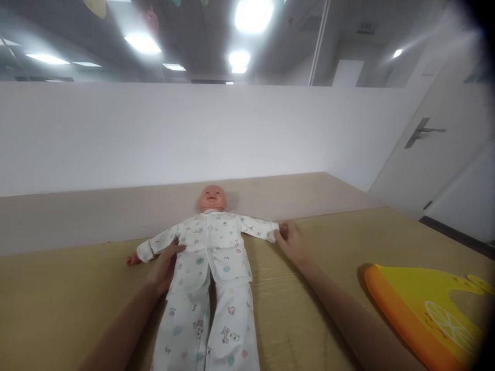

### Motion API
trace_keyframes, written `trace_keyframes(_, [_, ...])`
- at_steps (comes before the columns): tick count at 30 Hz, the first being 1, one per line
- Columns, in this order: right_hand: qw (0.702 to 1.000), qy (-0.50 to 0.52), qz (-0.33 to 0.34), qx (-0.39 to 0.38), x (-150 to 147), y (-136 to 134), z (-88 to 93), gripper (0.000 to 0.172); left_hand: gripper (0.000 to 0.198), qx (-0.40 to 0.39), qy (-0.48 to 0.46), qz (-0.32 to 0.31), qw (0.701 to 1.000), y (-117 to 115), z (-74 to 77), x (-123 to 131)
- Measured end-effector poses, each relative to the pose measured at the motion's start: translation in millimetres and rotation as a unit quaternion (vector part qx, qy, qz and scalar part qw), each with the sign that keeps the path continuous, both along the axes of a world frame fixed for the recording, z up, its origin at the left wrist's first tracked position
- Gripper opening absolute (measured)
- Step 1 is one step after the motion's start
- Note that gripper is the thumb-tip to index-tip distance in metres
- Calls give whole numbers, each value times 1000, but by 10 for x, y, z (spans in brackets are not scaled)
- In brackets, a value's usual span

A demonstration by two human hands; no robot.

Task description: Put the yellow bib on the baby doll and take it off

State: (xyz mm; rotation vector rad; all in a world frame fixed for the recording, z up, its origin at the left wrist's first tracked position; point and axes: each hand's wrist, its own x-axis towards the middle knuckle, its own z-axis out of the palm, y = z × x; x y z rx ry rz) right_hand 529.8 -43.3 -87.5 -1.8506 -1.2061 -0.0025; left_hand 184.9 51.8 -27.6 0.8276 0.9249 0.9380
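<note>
A baby doll [211, 263] in a white printed jacket and matching trousers lies face up, head at the far end and arms spread. My left hand [165, 269] is at the doll's side, below its arm. Its thumb rests on the front of the jacket [193, 239], while the other fingers are mostly hidden behind the doll. With fingers closed, my right hand [293, 245] grips the sleeve cuff [274, 232] beside the doll's small hand. The doll's other hand [133, 259] sticks out of its sleeve, untouched.
A yellow and orange bib [410, 304] with a citrus-slice print lies at the right on the tan mat [328, 237]. Behind the mat runs a pale surface [96, 216], then a white wall [185, 134] with glass above. A door handle [421, 131] is at the far right.
</note>
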Motion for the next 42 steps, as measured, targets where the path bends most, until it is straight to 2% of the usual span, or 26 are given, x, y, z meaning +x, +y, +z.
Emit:
trace_keyframes(3, [998, 45, -22, -37, 19, -20, 34, 34, 55, -6, 2, 16, 1000, 1, -2, -5])
trace_keyframes(5, [999, 32, -20, -26, 34, -18, 35, 33, 55, 6, -8, 2, 1000, -4, 4, -9])
trace_keyframes(9, [999, 2, 25, 40, 104, 41, -58, 24, 51, 13, -3, -1, 1000, -4, 6, -14])
trace_keyframes(13, [990, 91, 89, 53, 228, 97, -118, 15, 48, 8, -2, 1, 1000, 17, -12, -17])
trace_keyframes(15, [986, 102, 123, 41, 284, 94, -88, 26, 46, 4, 2, 4, 1000, 23, -17, -17])
trace_keyframes(17, [985, 72, 158, 23, 323, 83, -43, 34, 46, 6, 2, 3, 1000, 25, -20, -16])
trace_keyframes(20, [982, 7, 187, -1, 360, 93, -18, 33, 48, 2, 4, 18, 1000, 29, -30, -15])
trace_keyframes(22, [983, -33, 179, -11, 390, 127, -49, 31, 48, -1, -3, 18, 1000, 30, -39, -15])
trace_keyframes(28, [984, -149, 83, -56, 527, 316, -157, 36, 49, 20, -35, -14, 999, 10, -48, -24])
trace_keyframes(32, [974, -211, 56, -64, 525, 404, -153, 39, 39, 38, -44, -29, 998, -13, -55, -47])
trace_keyframes(36, [981, -191, -12, -22, 455, 311, -218, 40, 37, 39, -56, -23, 997, -29, -44, -38])
trace_keyframes(40, [989, -150, 13, -9, 359, 117, -307, 41, 27, 37, -80, -36, 995, 23, -35, -77])
trace_keyframes(42, [987, -156, 28, 0, 315, 50, -341, 39, 19, 28, -60, 11, 998, 80, -66, -186])
